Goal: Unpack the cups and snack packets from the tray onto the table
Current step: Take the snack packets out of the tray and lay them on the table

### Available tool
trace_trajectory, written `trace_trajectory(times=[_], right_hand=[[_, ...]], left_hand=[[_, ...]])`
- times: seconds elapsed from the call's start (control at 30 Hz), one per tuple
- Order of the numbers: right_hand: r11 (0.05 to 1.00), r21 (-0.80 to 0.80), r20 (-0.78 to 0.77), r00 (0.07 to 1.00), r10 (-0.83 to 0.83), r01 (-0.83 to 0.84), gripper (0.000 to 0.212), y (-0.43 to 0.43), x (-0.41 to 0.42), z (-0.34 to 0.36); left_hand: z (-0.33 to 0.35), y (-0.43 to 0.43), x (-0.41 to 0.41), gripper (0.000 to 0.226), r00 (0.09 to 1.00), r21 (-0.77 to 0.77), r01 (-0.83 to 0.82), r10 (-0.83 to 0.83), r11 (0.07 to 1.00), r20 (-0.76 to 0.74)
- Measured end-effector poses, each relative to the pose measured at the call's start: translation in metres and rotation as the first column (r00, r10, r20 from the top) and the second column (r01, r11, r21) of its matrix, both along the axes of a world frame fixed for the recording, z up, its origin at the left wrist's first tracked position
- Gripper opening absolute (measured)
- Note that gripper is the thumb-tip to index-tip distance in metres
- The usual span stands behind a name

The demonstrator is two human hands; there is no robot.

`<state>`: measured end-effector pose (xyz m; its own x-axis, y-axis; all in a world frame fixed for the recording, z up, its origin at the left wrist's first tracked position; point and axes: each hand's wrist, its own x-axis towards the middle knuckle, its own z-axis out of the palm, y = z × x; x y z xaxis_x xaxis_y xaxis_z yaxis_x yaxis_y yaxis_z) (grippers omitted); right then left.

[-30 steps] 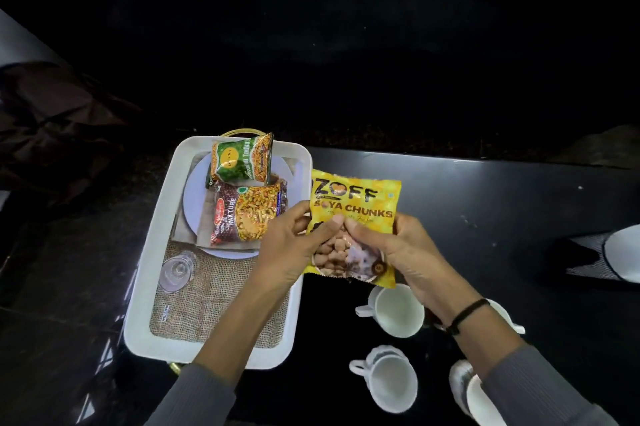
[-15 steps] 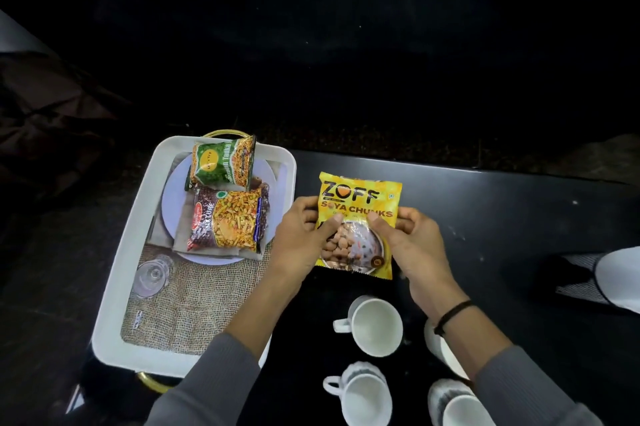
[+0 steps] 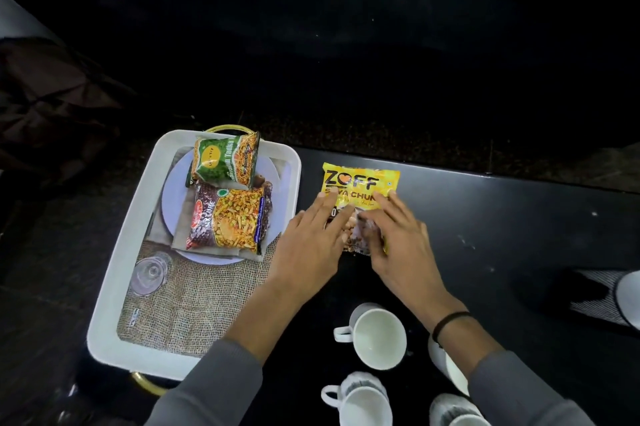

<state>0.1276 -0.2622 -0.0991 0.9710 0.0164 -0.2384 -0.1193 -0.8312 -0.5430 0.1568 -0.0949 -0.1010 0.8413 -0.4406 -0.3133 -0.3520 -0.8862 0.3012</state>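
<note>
- my left hand (image 3: 308, 249) lies flat with the fingers stretched out and slightly spread, fingertips resting on the left part of the yellow packet (image 3: 360, 183); it pinches nothing.
- my right hand (image 3: 398, 245) is likewise flattened, fingers extended over the packet's lower right half, palm down, holding nothing closed.
- the yellow packet lies flat on the black table (image 3: 502, 217), just right of the white tray (image 3: 138, 228); it reads "zoff" in black, and the line beneath is partly covered by my fingers.
- the packet's lower half, with a clear window showing pale chunks, is mostly hidden under both hands.
- in the tray, a green packet (image 3: 225, 162) and a maroon-and-yellow packet (image 3: 230, 217) rest on a pale plate (image 3: 173, 203), touching each other.
- a clear glass piece (image 3: 150, 275) lies on the tray's burlap liner (image 3: 194, 304); i cannot make out its exact form.
- white cups stand on the table near me: one (image 3: 377, 335) in full view, another (image 3: 360, 401) cut by the bottom edge, two more partly behind my right sleeve (image 3: 519, 391).
- everything beyond the table is too dark to read.
</note>
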Motion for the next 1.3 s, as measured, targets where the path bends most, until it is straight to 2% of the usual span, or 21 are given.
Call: trace_trajectory(times=[0.1,0.23,0.37,0.53,0.63,0.7,0.73,0.8,0.87,0.93,0.97,1.0,1.1,1.23,1.3], right_hand=[[1.000,0.010,-0.005,1.000,-0.020,0.020,0.027,0.001,0.002,0.000],[0.999,-0.014,-0.018,0.999,-0.039,0.039,0.025,0.009,0.005,0.008],[1.000,-0.031,0.049,0.999,-0.002,0.004,0.023,0.032,0.006,0.016],[0.988,0.085,0.121,0.986,0.117,-0.127,0.012,0.085,0.015,0.020],[0.968,0.159,0.100,0.979,0.178,-0.193,0.020,0.118,0.023,0.020],[0.952,0.156,0.084,0.964,0.253,-0.263,0.034,0.136,0.030,0.019],[0.940,0.130,0.077,0.949,0.306,-0.314,0.041,0.144,0.033,0.018],[0.912,0.060,0.048,0.913,0.404,-0.406,0.049,0.157,0.036,0.014],[0.892,-0.005,0.029,0.891,0.452,-0.452,0.053,0.164,0.034,0.012],[0.892,-0.035,0.040,0.892,0.451,-0.450,0.054,0.168,0.030,0.011],[0.898,-0.030,0.043,0.897,0.440,-0.439,0.054,0.170,0.027,0.012],[0.905,-0.015,0.041,0.904,0.425,-0.425,0.054,0.170,0.025,0.013],[0.923,0.048,0.009,0.925,0.381,-0.381,0.055,0.173,0.017,0.013],[0.931,0.236,-0.053,0.953,0.300,-0.280,0.047,0.174,0.015,0.017],[0.918,0.323,-0.066,0.962,0.265,-0.230,0.038,0.170,0.015,0.020]], left_hand=[[-0.004,0.002,-0.001,0.055,1.000,0.003,0.009,-0.009,1.000,0.026],[0.005,0.006,-0.002,0.051,0.998,-0.103,-0.057,0.061,0.993,0.031],[0.017,0.025,-0.008,0.048,0.986,-0.210,-0.133,0.151,0.969,0.075],[0.027,0.073,-0.016,0.045,0.945,-0.238,-0.249,0.289,0.939,0.153],[0.028,0.108,-0.021,0.043,0.877,-0.281,-0.391,0.448,0.876,0.176],[0.028,0.126,-0.024,0.045,0.801,-0.315,-0.546,0.594,0.776,0.077],[0.028,0.134,-0.027,0.046,0.733,-0.332,-0.636,0.680,0.697,0.023],[0.025,0.144,-0.033,0.047,0.559,-0.363,-0.786,0.826,0.500,-0.073],[0.023,0.147,-0.038,0.043,0.378,-0.398,-0.880,0.889,0.258,-0.259],[0.021,0.147,-0.040,0.029,0.205,-0.413,-0.909,0.810,-0.050,-0.550],[0.020,0.146,-0.040,0.028,0.163,-0.401,-0.901,0.727,-0.166,-0.667],[0.019,0.146,-0.039,0.032,0.154,-0.391,-0.889,0.648,-0.240,-0.746],[0.013,0.144,-0.033,0.039,0.176,-0.388,-0.847,0.497,-0.363,-0.850],[0.008,0.142,-0.030,0.034,0.146,-0.375,-0.839,0.500,-0.395,-0.854],[0.005,0.142,-0.032,0.034,0.186,-0.404,-0.835,0.499,-0.374,-0.846]])
